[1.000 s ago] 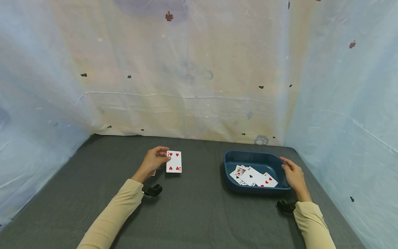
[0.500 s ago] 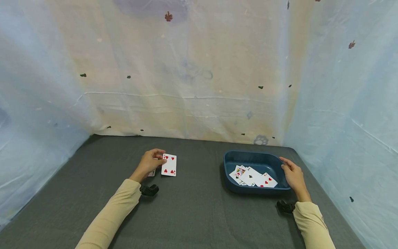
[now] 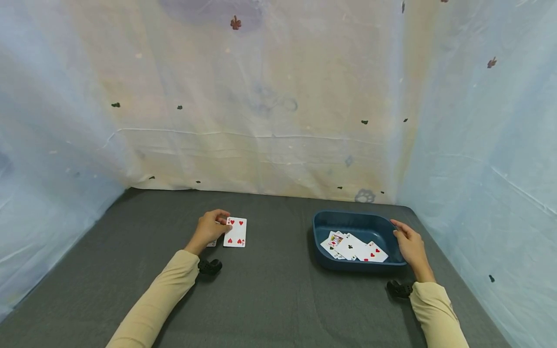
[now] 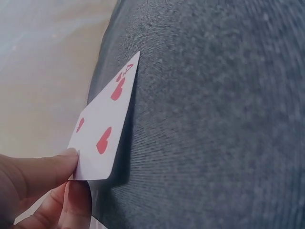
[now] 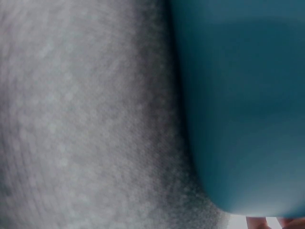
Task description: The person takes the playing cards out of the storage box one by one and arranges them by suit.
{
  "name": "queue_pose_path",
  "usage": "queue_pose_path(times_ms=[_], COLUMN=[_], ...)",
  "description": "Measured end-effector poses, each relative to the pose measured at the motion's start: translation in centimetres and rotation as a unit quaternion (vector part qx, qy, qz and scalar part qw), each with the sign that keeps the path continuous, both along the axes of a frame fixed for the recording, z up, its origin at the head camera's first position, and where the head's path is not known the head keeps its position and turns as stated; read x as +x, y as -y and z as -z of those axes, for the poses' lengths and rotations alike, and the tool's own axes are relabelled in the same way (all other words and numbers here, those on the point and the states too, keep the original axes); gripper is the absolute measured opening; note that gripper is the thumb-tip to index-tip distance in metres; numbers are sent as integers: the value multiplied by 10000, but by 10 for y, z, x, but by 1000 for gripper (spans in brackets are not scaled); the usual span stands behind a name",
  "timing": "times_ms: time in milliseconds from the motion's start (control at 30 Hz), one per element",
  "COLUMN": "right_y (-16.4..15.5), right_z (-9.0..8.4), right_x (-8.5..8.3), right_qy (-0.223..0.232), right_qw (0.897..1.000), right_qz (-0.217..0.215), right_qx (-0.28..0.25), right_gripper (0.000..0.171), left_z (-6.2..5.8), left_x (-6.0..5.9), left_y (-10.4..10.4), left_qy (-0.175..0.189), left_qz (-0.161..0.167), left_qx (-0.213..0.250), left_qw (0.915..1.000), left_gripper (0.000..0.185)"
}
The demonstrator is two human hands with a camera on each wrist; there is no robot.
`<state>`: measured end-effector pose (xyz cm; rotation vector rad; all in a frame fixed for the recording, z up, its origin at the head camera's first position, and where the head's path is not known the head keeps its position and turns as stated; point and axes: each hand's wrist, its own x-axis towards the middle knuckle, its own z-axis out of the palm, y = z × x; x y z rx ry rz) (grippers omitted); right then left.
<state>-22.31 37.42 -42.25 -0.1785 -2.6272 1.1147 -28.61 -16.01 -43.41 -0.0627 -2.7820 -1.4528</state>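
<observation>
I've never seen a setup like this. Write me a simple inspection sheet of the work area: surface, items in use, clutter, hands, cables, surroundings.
Surface: table covered in dark grey cloth.
Job's things: four of hearts, face showing, tilted; second card mostly hidden by the left hand; blue tray holding several overlapping cards.
Clutter: nothing seen.
Hands: left hand pinches the four of hearts by its edge; right hand holds the tray's right end at the rim; a black device sits at each wrist.
Cables: nothing seen.
Surroundings: pale patterned sheets hang behind and at both sides.
</observation>
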Motion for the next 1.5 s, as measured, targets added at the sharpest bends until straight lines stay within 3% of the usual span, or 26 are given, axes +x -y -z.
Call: queue_pose_path(times_ms=[533,733,1100,1500], right_y=[2,2,0,0], right_z=[-2,-2,-2,-2], right_x=[1,1,1,1], right_qy=[-1,-13,-45,-82], right_qw=[10000,10000,10000,9999], right_qz=[39,24,-20,-45], right_qx=[-55,-44,-9,41], right_gripper=[42,42,41,41], left_z=[8,7,-8,-27], left_x=[-3,-3,4,14], left_y=[1,2,-1,-25], left_qy=[-273,-198,-349,-598], left_qz=[-93,-148,48,444], left_qx=[-315,-365,-211,166], left_qw=[9991,9990,9992,9971], left_gripper=[32,32,32,32])
